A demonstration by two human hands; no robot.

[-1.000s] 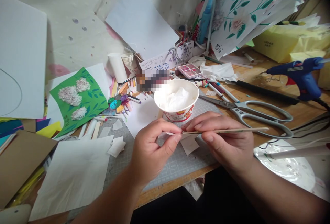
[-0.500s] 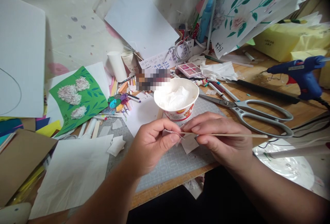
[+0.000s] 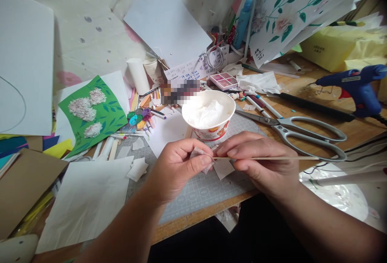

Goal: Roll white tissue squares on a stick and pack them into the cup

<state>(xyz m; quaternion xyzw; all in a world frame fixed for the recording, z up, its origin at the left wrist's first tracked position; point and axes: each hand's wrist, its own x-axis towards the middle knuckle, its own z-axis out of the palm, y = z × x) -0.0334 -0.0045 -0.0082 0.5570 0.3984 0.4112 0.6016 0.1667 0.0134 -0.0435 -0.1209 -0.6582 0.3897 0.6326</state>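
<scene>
My left hand (image 3: 184, 166) pinches a small piece of thin white tissue paper (image 3: 202, 159) between thumb and forefinger. In my right hand (image 3: 260, 162), thumb and fingers close on a thin wooden stick (image 3: 279, 158), which points left. The stick's left end meets the tissue at my left fingertips; its exact tip is hidden. Just beyond my hands stands a white paper bowl (image 3: 211, 133) with a red pattern, holding crumpled white tissue (image 3: 209, 113). A small white paper square (image 3: 223, 169) lies on the grey cutting mat (image 3: 199, 202) below my hands.
Large scissors (image 3: 290, 128) and a blue glue gun (image 3: 356, 87) lie at the right. A green picture with paper flowers (image 3: 104, 124) leans at the left, near paint pots (image 3: 139, 118). A large white sheet (image 3: 87, 198) lies at the front left. Paper cups (image 3: 137, 77) stand behind.
The tissue in my left fingers has turned and shows more of its face around the stick's end. Both hands stay almost in place, and the view has shifted slightly.
</scene>
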